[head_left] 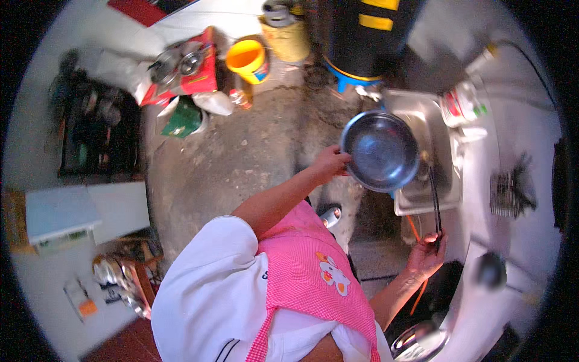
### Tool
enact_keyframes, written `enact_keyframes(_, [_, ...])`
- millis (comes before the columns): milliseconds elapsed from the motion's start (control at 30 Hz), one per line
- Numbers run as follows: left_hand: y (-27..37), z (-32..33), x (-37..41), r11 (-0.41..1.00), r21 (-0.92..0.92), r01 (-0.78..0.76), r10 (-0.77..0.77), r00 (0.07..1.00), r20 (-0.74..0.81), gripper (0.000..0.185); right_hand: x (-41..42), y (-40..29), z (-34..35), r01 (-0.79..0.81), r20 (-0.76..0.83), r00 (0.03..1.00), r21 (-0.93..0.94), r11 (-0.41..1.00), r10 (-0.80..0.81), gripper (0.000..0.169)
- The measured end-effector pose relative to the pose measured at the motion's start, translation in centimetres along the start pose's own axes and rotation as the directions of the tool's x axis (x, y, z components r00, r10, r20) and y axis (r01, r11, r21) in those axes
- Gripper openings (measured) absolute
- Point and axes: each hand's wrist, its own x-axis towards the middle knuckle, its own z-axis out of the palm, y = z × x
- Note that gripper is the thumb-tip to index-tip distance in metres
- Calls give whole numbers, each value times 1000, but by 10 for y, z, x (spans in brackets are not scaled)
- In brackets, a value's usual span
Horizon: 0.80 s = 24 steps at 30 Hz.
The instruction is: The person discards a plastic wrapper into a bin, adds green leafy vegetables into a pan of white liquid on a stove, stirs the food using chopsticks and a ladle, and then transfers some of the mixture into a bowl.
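Note:
My left hand grips the near side of a round dark metal bowl or pan, tilted so that its inside faces up toward me. The bowl overlaps the left part of a stainless steel sink. Held in my right hand, beside the sink's near end, is a pair of long dark chopsticks or tongs; which of these I cannot tell. Their far ends reach over the sink basin. A small yellowish thing shows in the basin, partly blurred.
A white plastic jug stands at the sink's right edge. Further right is a wire rack with dark utensils. A large black barrel stands beyond the sink. On the floor are a yellow bucket and a green container.

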Motion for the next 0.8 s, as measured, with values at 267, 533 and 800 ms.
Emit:
enact_keyframes(267, [-4, -315, -3, 822, -455, -343, 14, 811, -585, 23, 32, 146, 125, -10, 170, 984, -253, 967, 54, 33])
enact_keyframes(533, [30, -563, -23, 629, -541, -558, -156, 592, -791, 22, 207, 329, 187, 530, 607, 752, -789, -310, -259, 32])
enact_keyframes(800, [83, -683, -63, 501, -437, -747, -209, 385, -899, 28, 221, 679, 392, 880, 831, 432, -306, -362, 349, 25])
